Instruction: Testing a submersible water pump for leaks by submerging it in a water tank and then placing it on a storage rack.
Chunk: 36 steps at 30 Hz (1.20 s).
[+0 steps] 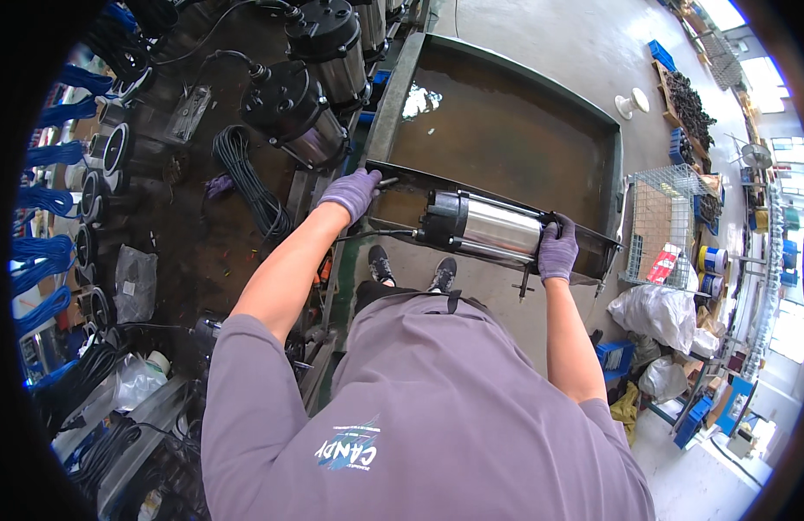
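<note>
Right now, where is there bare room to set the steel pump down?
The left hand rests on the tank rim; the right hand holds the steel pump lying across the near rim. Free: the open water beyond it, and the grey floor past the tank. Crowded: the dark bench with black pumps and coiled cables on the left, the wire basket on the right.

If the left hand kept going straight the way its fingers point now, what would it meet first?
The left hand points toward the near rim of the water tank, where a small metal stub sticks out just past its fingertips. It would likely meet that stub first, though depth is hard to judge.
</note>
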Tool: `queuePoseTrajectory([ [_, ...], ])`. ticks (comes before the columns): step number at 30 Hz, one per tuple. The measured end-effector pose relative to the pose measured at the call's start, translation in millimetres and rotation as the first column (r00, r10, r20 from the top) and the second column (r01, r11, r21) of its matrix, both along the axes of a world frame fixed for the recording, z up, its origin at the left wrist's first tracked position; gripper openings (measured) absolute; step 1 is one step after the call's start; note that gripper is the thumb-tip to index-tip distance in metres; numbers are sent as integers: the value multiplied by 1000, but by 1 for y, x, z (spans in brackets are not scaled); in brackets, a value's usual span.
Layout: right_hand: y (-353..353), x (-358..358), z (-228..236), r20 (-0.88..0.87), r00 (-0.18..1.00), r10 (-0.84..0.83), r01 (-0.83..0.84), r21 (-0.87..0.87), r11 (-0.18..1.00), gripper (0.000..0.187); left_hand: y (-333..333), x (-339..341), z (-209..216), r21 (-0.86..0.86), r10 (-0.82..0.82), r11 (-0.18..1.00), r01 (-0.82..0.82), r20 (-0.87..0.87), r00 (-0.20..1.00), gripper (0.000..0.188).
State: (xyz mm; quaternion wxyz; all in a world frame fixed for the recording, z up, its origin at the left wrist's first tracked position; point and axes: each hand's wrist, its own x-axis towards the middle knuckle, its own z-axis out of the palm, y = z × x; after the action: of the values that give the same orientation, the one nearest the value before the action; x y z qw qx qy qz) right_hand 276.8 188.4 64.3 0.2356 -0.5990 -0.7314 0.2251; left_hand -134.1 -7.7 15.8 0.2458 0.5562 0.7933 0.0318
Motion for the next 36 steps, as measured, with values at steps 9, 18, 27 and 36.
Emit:
queuePoseTrajectory([
  [9, -1, -2, 3, -27, 999, -25, 24, -33, 999, 27, -13, 38, 3, -127, 363, 790, -600, 885, 291, 25],
  [18, 2, 0, -3, -24, 999, -33, 32, -31, 999, 27, 4, 52, -10, -276, 380, 724, -633, 924, 32, 23],
  [27, 2, 0, -3, -66, 997, -51, 47, -51, 998, 26, 29, 38, 9, -618, 583, 591, -518, 772, -255, 36],
  [36, 1, -1, -1, -62, 997, -52, 49, -52, 997, 27, 29, 21, 8, -491, 545, 804, -335, 834, 86, 17],
])
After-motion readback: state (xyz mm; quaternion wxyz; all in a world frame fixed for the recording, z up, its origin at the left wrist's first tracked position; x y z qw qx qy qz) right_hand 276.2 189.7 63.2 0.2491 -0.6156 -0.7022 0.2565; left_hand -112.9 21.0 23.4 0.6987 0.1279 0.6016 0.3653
